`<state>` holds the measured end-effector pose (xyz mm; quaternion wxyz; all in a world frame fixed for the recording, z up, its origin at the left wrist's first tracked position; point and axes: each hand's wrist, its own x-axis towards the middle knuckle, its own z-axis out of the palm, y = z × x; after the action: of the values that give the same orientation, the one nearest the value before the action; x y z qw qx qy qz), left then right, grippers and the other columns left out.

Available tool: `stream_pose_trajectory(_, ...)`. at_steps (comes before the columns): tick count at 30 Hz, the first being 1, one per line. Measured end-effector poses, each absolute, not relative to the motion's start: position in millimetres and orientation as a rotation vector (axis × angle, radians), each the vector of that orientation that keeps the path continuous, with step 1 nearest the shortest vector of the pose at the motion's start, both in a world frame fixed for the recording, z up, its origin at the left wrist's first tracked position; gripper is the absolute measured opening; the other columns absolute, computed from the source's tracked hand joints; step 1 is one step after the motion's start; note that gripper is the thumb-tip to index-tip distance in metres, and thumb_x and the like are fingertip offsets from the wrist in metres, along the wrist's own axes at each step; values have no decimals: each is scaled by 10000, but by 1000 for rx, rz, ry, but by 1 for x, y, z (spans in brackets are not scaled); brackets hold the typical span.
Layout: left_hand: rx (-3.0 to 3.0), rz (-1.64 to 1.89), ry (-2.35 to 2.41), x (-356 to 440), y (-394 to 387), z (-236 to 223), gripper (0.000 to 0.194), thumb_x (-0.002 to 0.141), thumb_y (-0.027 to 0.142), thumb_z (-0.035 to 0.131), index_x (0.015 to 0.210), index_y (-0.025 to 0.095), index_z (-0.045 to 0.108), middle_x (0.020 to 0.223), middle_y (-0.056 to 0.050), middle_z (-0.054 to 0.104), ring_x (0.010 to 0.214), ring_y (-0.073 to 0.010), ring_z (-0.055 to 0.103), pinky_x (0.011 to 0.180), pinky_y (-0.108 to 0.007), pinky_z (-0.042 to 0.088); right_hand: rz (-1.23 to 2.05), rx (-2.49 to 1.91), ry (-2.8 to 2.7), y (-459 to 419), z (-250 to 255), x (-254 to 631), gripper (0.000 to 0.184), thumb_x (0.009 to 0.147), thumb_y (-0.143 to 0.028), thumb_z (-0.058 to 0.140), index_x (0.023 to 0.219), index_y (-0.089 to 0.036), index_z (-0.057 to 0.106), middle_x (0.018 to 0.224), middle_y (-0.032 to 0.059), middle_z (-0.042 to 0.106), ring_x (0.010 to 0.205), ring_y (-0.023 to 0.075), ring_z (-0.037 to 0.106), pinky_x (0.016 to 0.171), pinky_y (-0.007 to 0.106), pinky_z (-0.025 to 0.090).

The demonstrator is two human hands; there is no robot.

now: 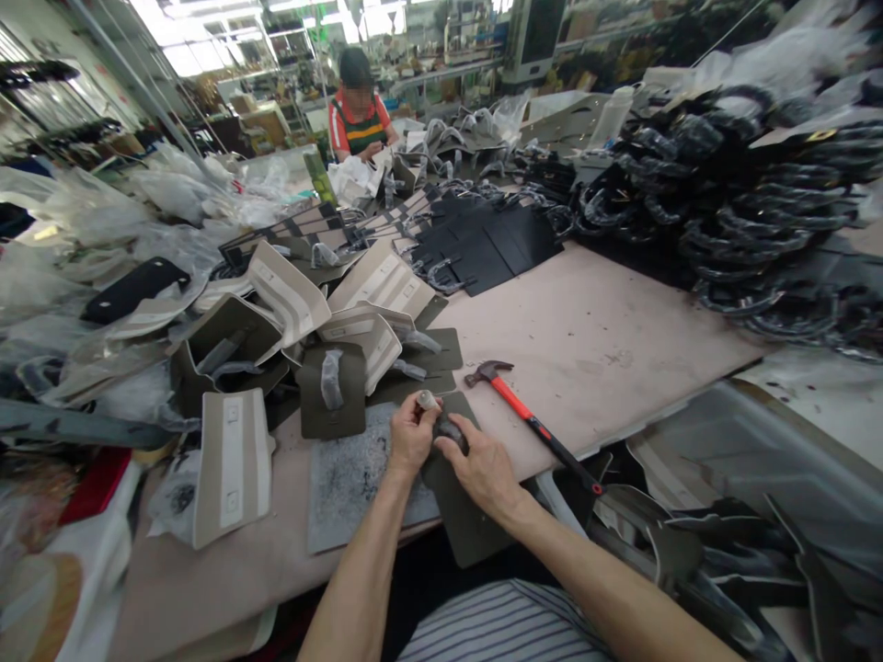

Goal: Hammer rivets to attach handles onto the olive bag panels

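Observation:
An olive-green panel (pixel 475 529) lies over the table's front edge, partly past it. My right hand (pixel 487 469) is closed around its dark handle (pixel 452 434), thumb and fingers on either side. Close by on the left, my left hand (pixel 410 439) pinches a short rod-like tool with a pale round top (pixel 426 400); its lower end is hidden by my fingers. Beneath my left forearm is a grey, black-speckled slab (pixel 345 487). To the right of my hands rests a claw hammer (pixel 528 414) with a red and black handle, untouched.
Several olive panels (pixel 331 391) with plastic-wrapped handles are heaped at left. Black panels (pixel 489 244) lie further back, and black handled pieces (pixel 724 184) are piled at right. A grey bin (pixel 759 450) holds more panels. Another person (pixel 359 119) sits across the table.

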<state>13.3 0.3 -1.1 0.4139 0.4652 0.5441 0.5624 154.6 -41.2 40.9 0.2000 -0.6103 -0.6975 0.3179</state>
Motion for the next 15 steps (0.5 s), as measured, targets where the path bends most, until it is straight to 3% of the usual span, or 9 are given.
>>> stream_pose_trajectory(3,1085,1413,1302,10,1,-8,215,787,302,722,941,168,656,896,-65,751,851,-191,720,823,-314,559,962,-1664,-1893,-49,35,152,490,969,-474,427,1365,-190,487,1143,115,700,1002,260,674,853,365,490)
stream_pose_trajectory(9,1093,1367,1251,8,0,-5,239,784,302,737,951,157,647,885,-66,757,843,-189,720,812,-303,563,971,-1558,-1855,-46,27,157,364,977,-389,418,1141,-163,652,1034,106,713,982,214,657,890,314,463)
stream_pose_trajectory(15,1204,1303,1298,10,-1,-8,200,806,300,710,950,165,678,898,-67,757,842,-179,707,794,-285,556,932,-1583,-1947,-40,27,162,315,967,-373,448,1017,-190,698,929,80,697,874,191,641,809,297,460)
